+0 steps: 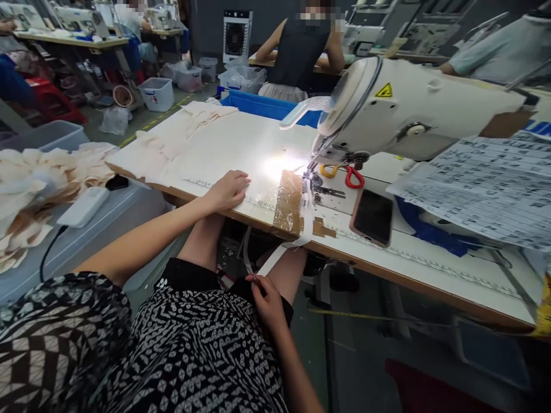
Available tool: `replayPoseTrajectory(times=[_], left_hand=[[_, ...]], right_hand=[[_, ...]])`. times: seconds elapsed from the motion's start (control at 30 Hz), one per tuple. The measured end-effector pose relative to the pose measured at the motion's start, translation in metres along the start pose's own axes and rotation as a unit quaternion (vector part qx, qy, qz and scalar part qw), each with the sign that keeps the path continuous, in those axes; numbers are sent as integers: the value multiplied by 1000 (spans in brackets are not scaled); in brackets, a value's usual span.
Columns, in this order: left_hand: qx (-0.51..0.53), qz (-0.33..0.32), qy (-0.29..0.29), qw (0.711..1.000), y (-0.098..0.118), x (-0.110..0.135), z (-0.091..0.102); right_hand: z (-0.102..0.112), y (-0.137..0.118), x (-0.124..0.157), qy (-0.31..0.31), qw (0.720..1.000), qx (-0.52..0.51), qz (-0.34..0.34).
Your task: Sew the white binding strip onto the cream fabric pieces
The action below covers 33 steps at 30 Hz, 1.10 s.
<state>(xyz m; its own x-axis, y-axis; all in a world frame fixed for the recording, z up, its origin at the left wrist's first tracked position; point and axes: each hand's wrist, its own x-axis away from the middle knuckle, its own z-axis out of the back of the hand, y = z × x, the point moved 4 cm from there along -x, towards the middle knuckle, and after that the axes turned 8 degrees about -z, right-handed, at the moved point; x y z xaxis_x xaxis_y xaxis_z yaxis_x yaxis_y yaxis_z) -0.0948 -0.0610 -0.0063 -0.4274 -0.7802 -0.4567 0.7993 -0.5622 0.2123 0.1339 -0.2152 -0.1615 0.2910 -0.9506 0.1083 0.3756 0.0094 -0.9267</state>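
Observation:
My right hand [269, 302], low over my lap, pinches the end of a narrow white strip [275, 258], which looks like elastic or tape. From there the strip runs up over the table's front edge and back to the needle area of a white sewing machine [387, 97]. My left hand [228, 191] rests on the white tabletop [202, 155], fingers loosely bent and holding nothing. Between that hand and the needle lies a brown taped patch [288, 203]. The machine's lamp glares on the surface around the needle, washing out detail there.
Scissors with red and yellow handles [354, 177], a phone [372, 216] and a printed sheet [482, 189] lie right of the needle. Pale fabric pieces [206, 116] are at the far left of the table, with more fabric [47, 178] on bins. Other people sit at machines beyond.

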Motion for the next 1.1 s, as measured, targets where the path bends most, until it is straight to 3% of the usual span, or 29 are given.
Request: replayPoseTrajectory(times=[0.13, 0.33, 0.73, 0.97, 1.07, 1.1], left_hand=[[-37, 53, -4, 998, -14, 5, 9], [-59, 24, -31, 998, -2, 2, 6], [-64, 32, -18, 997, -2, 7, 5], [-50, -14, 4, 999, -7, 0, 10], [-28, -43, 22, 998, 7, 7, 20], [-4, -39, 67, 997, 15, 15, 26]], right_hand=[[-7, 4, -4, -4, 1000, 12, 4], [-12, 6, -2, 23, 1000, 17, 8], [-10, 2, 2, 43, 999, 1, 4], [-9, -11, 11, 83, 992, -95, 7], [-8, -16, 13, 96, 986, -136, 17], [-7, -18, 14, 101, 984, -148, 20]])
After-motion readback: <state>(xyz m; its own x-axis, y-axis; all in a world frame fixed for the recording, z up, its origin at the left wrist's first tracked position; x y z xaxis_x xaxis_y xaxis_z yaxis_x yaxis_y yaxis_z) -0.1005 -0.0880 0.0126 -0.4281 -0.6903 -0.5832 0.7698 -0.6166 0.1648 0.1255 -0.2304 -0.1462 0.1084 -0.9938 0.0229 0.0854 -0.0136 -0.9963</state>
